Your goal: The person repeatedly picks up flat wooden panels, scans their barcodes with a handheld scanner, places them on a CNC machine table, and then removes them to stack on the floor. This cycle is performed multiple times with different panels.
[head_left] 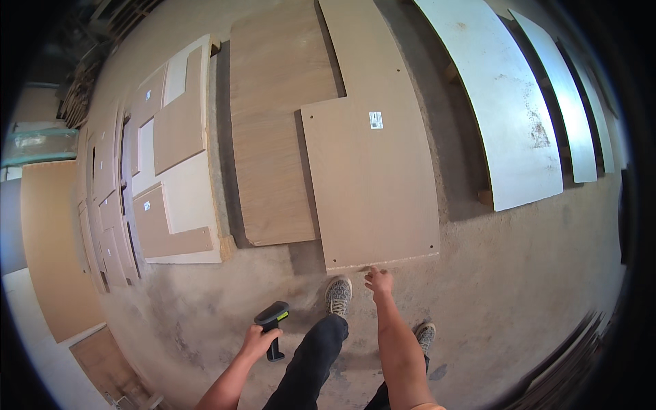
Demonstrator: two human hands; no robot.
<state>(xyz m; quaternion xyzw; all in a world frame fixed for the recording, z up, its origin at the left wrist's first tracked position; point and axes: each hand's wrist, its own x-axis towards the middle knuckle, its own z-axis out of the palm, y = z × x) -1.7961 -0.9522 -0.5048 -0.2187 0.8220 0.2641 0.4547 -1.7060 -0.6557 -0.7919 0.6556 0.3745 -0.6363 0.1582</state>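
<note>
My left hand (256, 342) is closed around the handle of a black barcode scanner (272, 314) with a yellow-green patch on its side. It is held low, left of my forward shoe. My right hand (379, 281) reaches down to the near edge of a long brown board (383, 191), fingers apart and a little bent. I cannot tell whether the fingertips touch that edge. The board has a notch at its left side, small dark holes near its corners and a white label (376, 120). Chipped pale material runs along its near edge.
Another brown board (273, 171) lies alongside on the left. Beyond it, smaller labelled panels (181, 130) rest on a white sheet (195, 184). White boards (506, 116) lie to the right on supports. My shoes (339, 294) stand on the concrete floor (512, 287).
</note>
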